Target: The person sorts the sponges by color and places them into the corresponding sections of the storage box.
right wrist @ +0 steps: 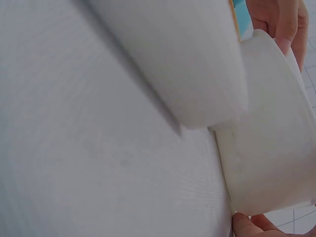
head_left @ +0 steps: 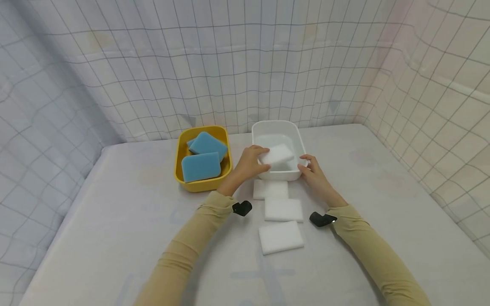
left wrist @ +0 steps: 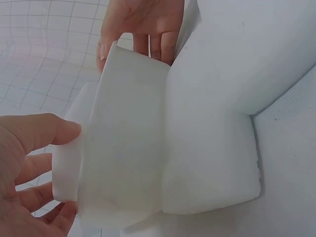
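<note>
"Which colours are you seeing?"
"One tub (head_left: 203, 186) is showing yellow, the sponges (head_left: 200, 167) are showing blue"
"And the other tub (head_left: 285, 176)?"
"It's looking white, and the pads (head_left: 280, 238) are matching"
"What are the sleeves (head_left: 199, 240) showing?"
"They're looking tan, the wrist cameras (head_left: 242, 208) black, and the curtain (head_left: 245, 63) is bearing grey grid lines on white"

No legible txt, nos., labels, brands or signs in head, L wrist or R wrist views. Faint bluish marks (head_left: 262, 273) on the bench (head_left: 383, 178), low centre of head view; too blurred to tell if print or a sign.
</note>
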Tool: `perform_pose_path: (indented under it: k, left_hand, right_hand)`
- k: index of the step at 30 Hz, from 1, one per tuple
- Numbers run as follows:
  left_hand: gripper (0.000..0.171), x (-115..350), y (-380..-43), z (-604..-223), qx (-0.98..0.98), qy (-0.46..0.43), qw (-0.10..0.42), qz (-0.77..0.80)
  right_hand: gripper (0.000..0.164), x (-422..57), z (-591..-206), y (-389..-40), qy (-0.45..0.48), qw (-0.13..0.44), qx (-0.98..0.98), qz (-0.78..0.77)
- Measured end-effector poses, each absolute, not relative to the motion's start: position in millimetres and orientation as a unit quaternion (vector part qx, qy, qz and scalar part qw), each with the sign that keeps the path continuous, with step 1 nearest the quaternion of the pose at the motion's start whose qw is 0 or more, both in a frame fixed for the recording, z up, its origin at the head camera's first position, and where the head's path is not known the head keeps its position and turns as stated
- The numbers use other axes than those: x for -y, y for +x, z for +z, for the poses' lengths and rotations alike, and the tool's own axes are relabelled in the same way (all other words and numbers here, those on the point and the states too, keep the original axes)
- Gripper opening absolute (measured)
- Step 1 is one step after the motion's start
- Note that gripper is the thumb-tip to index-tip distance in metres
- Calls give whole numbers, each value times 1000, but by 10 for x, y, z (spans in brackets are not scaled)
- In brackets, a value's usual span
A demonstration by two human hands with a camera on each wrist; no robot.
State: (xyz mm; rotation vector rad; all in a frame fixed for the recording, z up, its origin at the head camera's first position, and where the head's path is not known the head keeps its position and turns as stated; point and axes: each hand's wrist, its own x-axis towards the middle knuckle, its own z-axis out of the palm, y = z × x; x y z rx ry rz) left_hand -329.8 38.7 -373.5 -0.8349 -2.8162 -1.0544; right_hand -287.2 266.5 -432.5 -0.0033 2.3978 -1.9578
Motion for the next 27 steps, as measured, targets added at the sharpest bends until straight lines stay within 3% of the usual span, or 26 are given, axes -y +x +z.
perform_pose_path:
  k: [27]
  left_hand:
    - [51, -682, -3408, -3787, 929, -261, 7, -263]
  right_hand:
    - [41, -2672, -4361, -2914, 1, 12, -785, -620]
